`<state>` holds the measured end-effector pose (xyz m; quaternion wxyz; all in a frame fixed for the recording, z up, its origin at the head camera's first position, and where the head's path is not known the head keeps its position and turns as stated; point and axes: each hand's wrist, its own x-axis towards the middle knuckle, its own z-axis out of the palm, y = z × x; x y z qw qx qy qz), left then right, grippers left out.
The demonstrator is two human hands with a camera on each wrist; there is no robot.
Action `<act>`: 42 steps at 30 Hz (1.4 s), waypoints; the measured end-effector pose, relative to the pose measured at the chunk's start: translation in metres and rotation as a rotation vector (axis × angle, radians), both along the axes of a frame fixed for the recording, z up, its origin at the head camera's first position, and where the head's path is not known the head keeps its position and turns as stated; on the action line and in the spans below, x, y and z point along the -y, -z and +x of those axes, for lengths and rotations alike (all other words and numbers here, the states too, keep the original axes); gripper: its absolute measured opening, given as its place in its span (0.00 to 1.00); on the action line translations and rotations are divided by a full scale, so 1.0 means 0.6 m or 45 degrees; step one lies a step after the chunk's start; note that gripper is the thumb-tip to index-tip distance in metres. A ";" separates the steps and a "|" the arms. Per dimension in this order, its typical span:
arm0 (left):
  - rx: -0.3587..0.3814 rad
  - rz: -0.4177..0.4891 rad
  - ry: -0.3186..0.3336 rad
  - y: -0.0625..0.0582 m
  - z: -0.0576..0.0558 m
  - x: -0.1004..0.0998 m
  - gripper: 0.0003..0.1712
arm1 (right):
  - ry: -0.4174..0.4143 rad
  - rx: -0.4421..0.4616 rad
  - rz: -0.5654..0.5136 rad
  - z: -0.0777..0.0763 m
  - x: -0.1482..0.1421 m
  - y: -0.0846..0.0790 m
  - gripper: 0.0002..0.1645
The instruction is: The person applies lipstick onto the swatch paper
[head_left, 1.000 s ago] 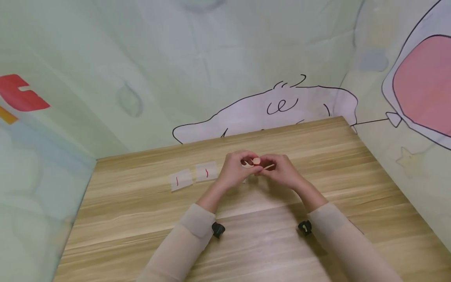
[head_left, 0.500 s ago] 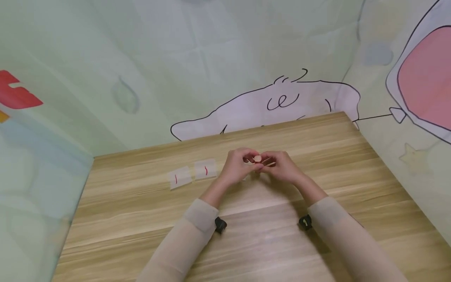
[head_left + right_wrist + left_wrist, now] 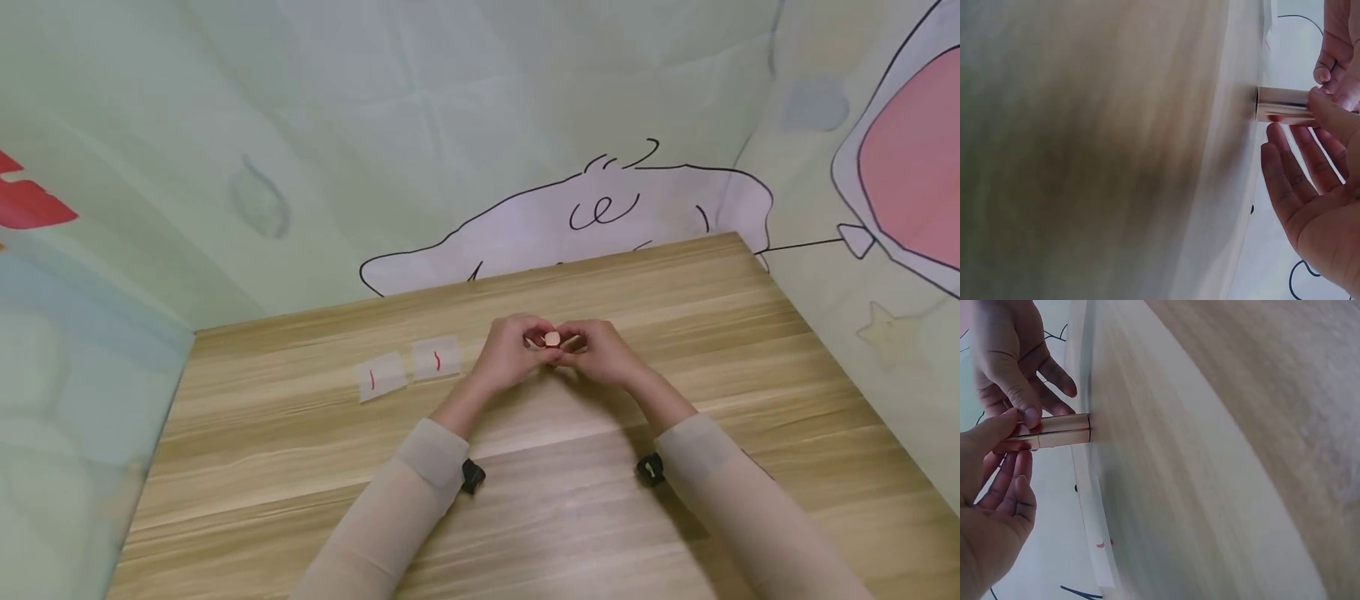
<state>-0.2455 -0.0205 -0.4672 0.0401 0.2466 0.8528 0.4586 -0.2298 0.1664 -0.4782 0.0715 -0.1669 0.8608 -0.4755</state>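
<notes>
A shiny rose-gold lipstick tube [image 3: 552, 339] stands between the two hands, roughly upright, its pale top facing up in the head view. My left hand [image 3: 512, 353] pinches it from the left with thumb and fingers. From the other side my right hand [image 3: 598, 353] pinches the same tube. Both wrist views show the thumbs close together near its upper end. In the left wrist view, the lower end of the lipstick tube [image 3: 1063, 430] is at or very near the tabletop; I cannot tell if it touches.
Two white paper squares [image 3: 381, 377], [image 3: 436, 358], each with a red stroke, lie left of the hands on the wood-grain table [image 3: 525, 517]. A printed cloth backdrop [image 3: 337, 125] rises behind the table's far edge. Black wrist cameras [image 3: 650, 470] hang under both forearms.
The fingers have drawn closer round the lipstick tube, and the pale slivers seen earlier beside it no longer show. The head view has shifted slightly; the paper squares lie as before.
</notes>
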 end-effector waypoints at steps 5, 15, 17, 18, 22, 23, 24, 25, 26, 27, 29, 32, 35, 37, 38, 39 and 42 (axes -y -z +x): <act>0.018 -0.004 0.004 0.001 -0.001 -0.001 0.14 | -0.012 -0.006 0.002 0.000 -0.001 -0.001 0.13; 0.086 -0.038 0.001 0.004 0.003 0.006 0.16 | -0.034 -0.002 0.052 0.000 -0.003 0.004 0.13; 0.092 -0.040 -0.001 0.001 0.005 0.010 0.18 | -0.035 -0.016 0.051 0.002 -0.002 0.004 0.13; 0.093 -0.042 -0.003 0.001 0.006 0.013 0.18 | -0.035 -0.026 0.047 0.003 -0.002 0.004 0.14; 0.076 -0.066 -0.019 -0.001 0.012 0.026 0.22 | -0.031 -0.058 0.033 0.006 -0.002 0.003 0.15; 0.069 -0.071 -0.026 -0.002 0.013 0.030 0.23 | -0.023 -0.056 0.031 0.007 -0.003 0.001 0.16; 0.060 -0.074 -0.032 -0.002 0.015 0.034 0.24 | -0.015 -0.047 0.032 0.009 -0.004 -0.001 0.17; 0.051 -0.075 -0.038 -0.004 0.016 0.039 0.25 | -0.002 -0.036 0.036 0.010 -0.005 -0.003 0.18; 0.042 -0.073 -0.044 -0.005 0.018 0.044 0.25 | 0.012 -0.026 0.041 0.011 -0.006 -0.006 0.19; 0.031 -0.072 -0.049 -0.007 0.019 0.050 0.25 | 0.024 -0.017 0.043 0.013 -0.007 -0.009 0.20; 0.011 -0.072 -0.070 -0.010 0.023 0.064 0.24 | 0.044 -0.007 0.049 0.016 -0.009 -0.016 0.22; -0.008 -0.088 -0.110 -0.016 0.031 0.087 0.23 | 0.063 -0.018 0.046 0.020 -0.012 -0.024 0.24; -0.015 -0.112 -0.147 -0.023 0.039 0.107 0.22 | 0.075 -0.040 0.040 0.022 -0.015 -0.029 0.24; -0.021 -0.134 -0.166 -0.028 0.044 0.119 0.22 | 0.080 -0.051 0.035 0.025 -0.015 -0.032 0.24; -0.025 -0.145 -0.174 -0.030 0.046 0.125 0.22 | 0.078 -0.063 0.032 0.026 -0.016 -0.034 0.25; -0.033 -0.154 -0.180 -0.033 0.048 0.130 0.22 | 0.087 -0.067 0.025 0.027 -0.016 -0.036 0.25; -0.065 -0.176 -0.194 -0.041 0.054 0.142 0.22 | 0.122 -0.086 0.000 0.031 -0.014 -0.043 0.24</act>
